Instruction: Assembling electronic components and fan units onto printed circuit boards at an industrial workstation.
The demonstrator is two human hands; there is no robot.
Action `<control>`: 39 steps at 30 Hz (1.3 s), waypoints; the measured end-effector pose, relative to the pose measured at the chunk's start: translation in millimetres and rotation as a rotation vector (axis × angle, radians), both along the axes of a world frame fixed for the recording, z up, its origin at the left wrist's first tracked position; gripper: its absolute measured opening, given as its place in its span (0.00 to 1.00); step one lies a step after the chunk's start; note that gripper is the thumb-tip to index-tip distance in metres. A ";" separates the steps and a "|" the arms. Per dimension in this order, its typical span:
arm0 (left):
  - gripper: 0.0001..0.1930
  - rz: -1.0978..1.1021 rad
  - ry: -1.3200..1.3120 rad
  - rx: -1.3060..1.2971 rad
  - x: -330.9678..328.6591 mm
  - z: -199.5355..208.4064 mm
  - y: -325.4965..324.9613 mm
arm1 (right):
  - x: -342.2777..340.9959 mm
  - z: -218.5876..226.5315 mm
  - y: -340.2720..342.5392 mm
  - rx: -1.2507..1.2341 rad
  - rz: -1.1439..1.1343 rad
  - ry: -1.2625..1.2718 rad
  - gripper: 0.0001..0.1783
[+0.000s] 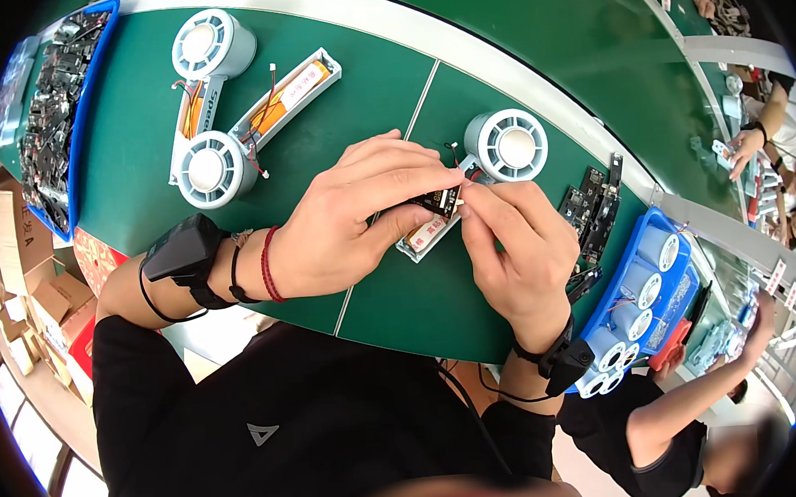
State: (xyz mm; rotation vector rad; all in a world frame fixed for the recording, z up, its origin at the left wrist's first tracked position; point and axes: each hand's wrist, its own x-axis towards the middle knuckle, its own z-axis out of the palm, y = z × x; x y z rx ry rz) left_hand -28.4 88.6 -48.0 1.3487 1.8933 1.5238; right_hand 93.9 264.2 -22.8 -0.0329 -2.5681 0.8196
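My left hand [359,205] is closed on a small black circuit board [441,200], its thumb below and fingers above. My right hand [521,245] pinches at the board's right edge, on what looks like a small white wire plug [459,203]. Under both hands lies a pale blue handheld fan [512,145], its round head to the upper right. Its open handle [414,254] shows a white-labelled battery and is partly hidden by my fingers. Two more such fans [214,169] [212,43] lie at the left, with batteries and loose wires in their open handles.
Several black circuit boards [589,205] lie right of my right hand. A blue tray [644,224] with several pale blue round fan parts stands beyond them. At the far left is a blue bin [89,112] full of black boards. A co-worker's arm [698,390] shows at lower right.
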 end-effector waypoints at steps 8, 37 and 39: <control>0.22 0.025 0.066 0.087 1.8 -7.6 1.9 | 4.7 13.0 -11.3 -0.264 -0.062 -0.134 0.11; 0.24 -0.152 -0.310 0.015 -0.1 0.3 -0.1 | 3.5 18.1 -17.2 -0.330 -0.287 -0.261 0.07; 0.24 -0.150 -0.201 0.040 0.3 -1.9 0.2 | 4.7 16.6 -16.1 -0.349 -0.277 -0.260 0.07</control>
